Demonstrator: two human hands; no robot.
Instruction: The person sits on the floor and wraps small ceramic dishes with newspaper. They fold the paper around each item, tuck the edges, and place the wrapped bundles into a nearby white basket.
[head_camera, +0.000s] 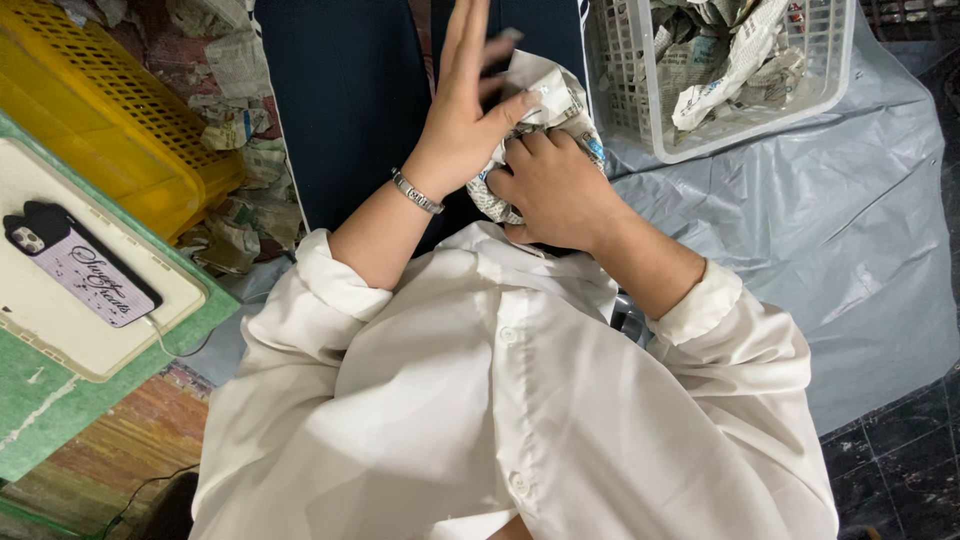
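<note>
A crumpled wad of newspaper (552, 100) sits over my lap, which is covered by dark blue trousers (350, 100). My right hand (555, 185) wraps around the wad from below, fingers closed on it. My left hand (465, 110) presses its thumb against the top of the paper while its fingers stretch out straight and apart; a silver bracelet (416, 192) circles that wrist. Both arms wear rolled white shirt sleeves. What lies inside the paper is hidden.
A white plastic basket (640, 120) of crumpled newspaper bundles stands at upper right on a grey plastic sheet (850, 220). A yellow crate (100, 110) is at upper left, scraps of newspaper (235, 130) beside it. A phone (80, 265) lies on a white tray (60, 340).
</note>
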